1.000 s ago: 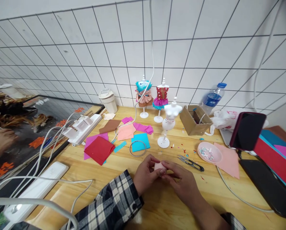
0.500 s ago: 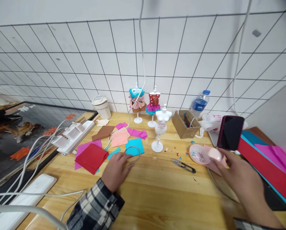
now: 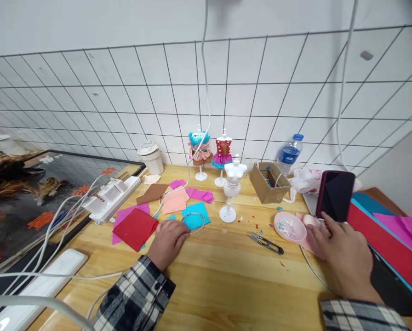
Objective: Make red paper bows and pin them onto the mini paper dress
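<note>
Pink roll lies at the tips of my right hand, just beyond the fingers, on the pink sheet beside the pink dish. Whether my fingertips touch the roll I cannot tell; the hand is spread flat and loose, palm down, gripping nothing that I can see. The phone stands just past that hand, and the snips lie on the table to its left. My left hand rests palm down well apart from the roll, fingers lightly curled and open, holding nothing. Its fingertips reach the wire ring on the blue paper, with the red paper just to its left and the white mannequin beyond it to the right.
</note>
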`<state>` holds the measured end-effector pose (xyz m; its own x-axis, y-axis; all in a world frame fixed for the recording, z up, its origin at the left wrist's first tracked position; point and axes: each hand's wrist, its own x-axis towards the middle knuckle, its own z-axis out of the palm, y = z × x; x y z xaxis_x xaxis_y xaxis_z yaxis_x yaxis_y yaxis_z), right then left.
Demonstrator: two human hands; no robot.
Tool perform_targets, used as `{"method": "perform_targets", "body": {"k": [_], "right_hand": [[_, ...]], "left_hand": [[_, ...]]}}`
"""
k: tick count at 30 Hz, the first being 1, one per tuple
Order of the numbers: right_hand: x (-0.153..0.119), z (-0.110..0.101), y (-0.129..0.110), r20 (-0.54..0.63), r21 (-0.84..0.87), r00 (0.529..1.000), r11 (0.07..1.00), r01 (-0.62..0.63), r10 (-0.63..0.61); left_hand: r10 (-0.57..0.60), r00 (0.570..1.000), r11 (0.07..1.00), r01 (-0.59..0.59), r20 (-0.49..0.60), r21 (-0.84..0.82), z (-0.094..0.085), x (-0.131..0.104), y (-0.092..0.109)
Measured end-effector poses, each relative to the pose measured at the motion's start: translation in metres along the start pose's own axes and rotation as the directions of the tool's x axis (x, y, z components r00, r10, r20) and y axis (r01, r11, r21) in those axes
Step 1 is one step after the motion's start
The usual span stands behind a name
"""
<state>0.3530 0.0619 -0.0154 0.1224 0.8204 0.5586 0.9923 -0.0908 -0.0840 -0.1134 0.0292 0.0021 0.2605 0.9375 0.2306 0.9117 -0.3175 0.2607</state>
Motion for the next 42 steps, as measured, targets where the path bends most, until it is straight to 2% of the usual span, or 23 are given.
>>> {"method": "perform_targets", "body": {"k": [2,4,7,10,13,15,18,20,23,26,28,30,32,34,39,42], "right_hand": [[-0.007,-0.012,-0.020,-0.075,-0.020,0.997,1.000,-0.010,0.008],[-0.015,-0.019,-0.045,-0.084,0.061,0.993,0.994,0.086,-0.080],[-0.026,-0.020,-0.081,-0.050,0.244,0.956,0.925,0.292,-0.289],[-0.037,-0.016,-0.096,-0.039,0.331,0.940,0.883,0.333,-0.340],[-0.052,-0.017,-0.094,-0.024,0.394,0.939,0.860,0.324,-0.343],[-0.062,-0.019,-0.090,0.003,0.431,0.931,0.841,0.328,-0.364],[-0.072,-0.021,-0.090,0.062,0.450,0.913,0.828,0.336,-0.404],[-0.072,-0.019,-0.094,0.106,0.448,0.899,0.828,0.338,-0.424],[-0.070,-0.013,-0.102,0.175,0.442,0.877,0.832,0.336,-0.447],[-0.069,-0.008,-0.104,0.230,0.441,0.865,0.840,0.317,-0.447],[-0.070,-0.007,-0.102,0.261,0.440,0.867,0.852,0.285,-0.425],[-0.071,-0.009,-0.101,0.296,0.433,0.870,0.868,0.245,-0.394],[-0.071,-0.012,-0.100,0.319,0.426,0.873,0.878,0.217,-0.370],[-0.070,-0.016,-0.101,0.330,0.422,0.874,0.884,0.202,-0.357],[-0.070,-0.019,-0.101,0.358,0.410,0.877,0.898,0.161,-0.321],[-0.071,-0.017,-0.099,0.368,0.409,0.872,0.898,0.160,-0.323]], "left_hand": [[-0.018,0.997,0.999,0.016,-0.071,-0.031,-0.002,0.003,-0.002],[-0.041,0.993,0.999,0.037,-0.114,-0.036,-0.002,0.010,-0.003],[-0.043,0.995,0.999,0.041,-0.088,-0.025,0.004,0.026,-0.005],[-0.056,0.996,0.998,0.055,-0.069,-0.026,0.005,0.032,-0.009],[-0.128,0.987,0.991,0.132,-0.100,0.028,-0.008,0.015,-0.023],[-0.243,0.968,0.957,0.250,-0.062,0.149,-0.021,-0.005,-0.038],[-0.424,0.906,0.849,0.406,-0.024,0.339,-0.037,-0.033,-0.062],[-0.476,0.879,0.824,0.432,0.036,0.367,-0.043,-0.043,-0.071],[-0.490,0.871,0.823,0.446,0.041,0.352,-0.048,-0.044,-0.073],[-0.470,0.873,0.806,0.483,-0.127,0.340,-0.052,-0.038,-0.067],[-0.439,0.881,0.810,0.473,-0.178,0.346,-0.052,-0.034,-0.065],[-0.447,0.888,0.815,0.455,-0.111,0.359,-0.048,-0.032,-0.067],[-0.502,0.865,0.803,0.471,-0.012,0.366,-0.044,-0.033,-0.072],[-0.545,0.838,0.787,0.499,0.029,0.361,-0.041,-0.035,-0.077],[-0.513,0.854,0.782,0.506,-0.086,0.364,-0.043,-0.038,-0.086],[-0.569,0.822,0.762,0.535,-0.018,0.365,-0.043,-0.039,-0.089]]}}
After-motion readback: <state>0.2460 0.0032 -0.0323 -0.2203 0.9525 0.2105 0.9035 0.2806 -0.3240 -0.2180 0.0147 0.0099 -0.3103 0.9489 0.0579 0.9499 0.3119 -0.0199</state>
